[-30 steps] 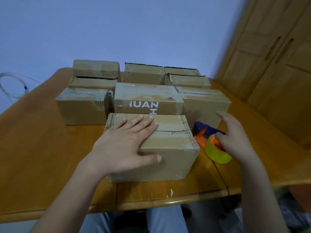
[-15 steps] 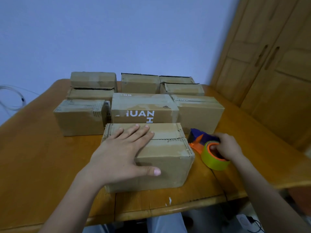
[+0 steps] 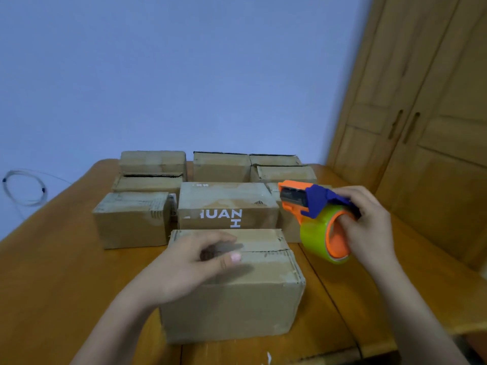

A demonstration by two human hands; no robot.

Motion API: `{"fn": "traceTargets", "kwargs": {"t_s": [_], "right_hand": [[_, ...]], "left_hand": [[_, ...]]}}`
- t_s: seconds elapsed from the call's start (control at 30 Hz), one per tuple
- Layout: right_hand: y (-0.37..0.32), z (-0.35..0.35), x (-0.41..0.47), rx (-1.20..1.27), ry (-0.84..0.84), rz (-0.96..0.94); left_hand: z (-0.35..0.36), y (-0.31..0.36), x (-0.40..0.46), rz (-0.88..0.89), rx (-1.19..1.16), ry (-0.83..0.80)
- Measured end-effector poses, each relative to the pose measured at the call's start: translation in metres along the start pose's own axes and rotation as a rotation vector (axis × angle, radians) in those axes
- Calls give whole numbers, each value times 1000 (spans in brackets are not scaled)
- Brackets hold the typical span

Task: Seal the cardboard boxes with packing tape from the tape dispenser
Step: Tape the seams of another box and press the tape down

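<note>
The right hand (image 3: 369,222) holds the tape dispenser (image 3: 320,217) up, off the worktop (image 3: 52,285), just right of the nearest box (image 3: 234,285), fingers curled through the roll, probably so the blade end can come down on the box's open seam. The left hand (image 3: 184,270) rests on that box's top, likely steadying it; its fingers are blurred, so I cannot tell their spread. Behind the nearest box stand about seven more boxes; one dispenser

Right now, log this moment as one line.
right hand: grips tape dispenser, lifted | left hand: on nearest box | seam: untaped
</note>
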State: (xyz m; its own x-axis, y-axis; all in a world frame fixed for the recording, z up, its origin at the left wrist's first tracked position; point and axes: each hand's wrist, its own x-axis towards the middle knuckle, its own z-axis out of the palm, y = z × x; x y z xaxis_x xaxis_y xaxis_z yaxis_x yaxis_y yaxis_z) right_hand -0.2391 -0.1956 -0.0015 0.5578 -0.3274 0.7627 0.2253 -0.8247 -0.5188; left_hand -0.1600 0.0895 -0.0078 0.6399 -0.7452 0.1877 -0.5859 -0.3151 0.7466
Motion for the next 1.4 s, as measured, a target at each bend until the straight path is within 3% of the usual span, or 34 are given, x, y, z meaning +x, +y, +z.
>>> {"fn": "traceTargets", "kwargs": {"t_s": [0.07, 0.17, 0.3, 0.5, 0.8, 0.97, 1.1, 1.4], "right_hand": [[-17, 7, 3, 30, 4, -85], [-35, 19, 6, 61, 4, -189], [-47, 31, 8, 85, 11, -258], [-56, 39, 9, 79, 35, -297], [-49, 36, 10, 81, 67, -269], [-46, 32, 14, 22, 96, -303], [-46, 34, 18, -55, 105, -358], [-36, 34, 40, -365, -78, -673]], "left_hand": [[-1, 12, 2, 28, -101, 170], [2, 32, 7, 79, -253, 299], [5, 56, 11, -81, -675, 299], [8, 60, 12, -80, -890, 347], [4, 48, 8, -15, -901, 192], [-1, 45, 8, -90, -967, 49], [0, 47, 14, -170, -930, 113], [-20, 35, 27, -240, -794, 44]]}}
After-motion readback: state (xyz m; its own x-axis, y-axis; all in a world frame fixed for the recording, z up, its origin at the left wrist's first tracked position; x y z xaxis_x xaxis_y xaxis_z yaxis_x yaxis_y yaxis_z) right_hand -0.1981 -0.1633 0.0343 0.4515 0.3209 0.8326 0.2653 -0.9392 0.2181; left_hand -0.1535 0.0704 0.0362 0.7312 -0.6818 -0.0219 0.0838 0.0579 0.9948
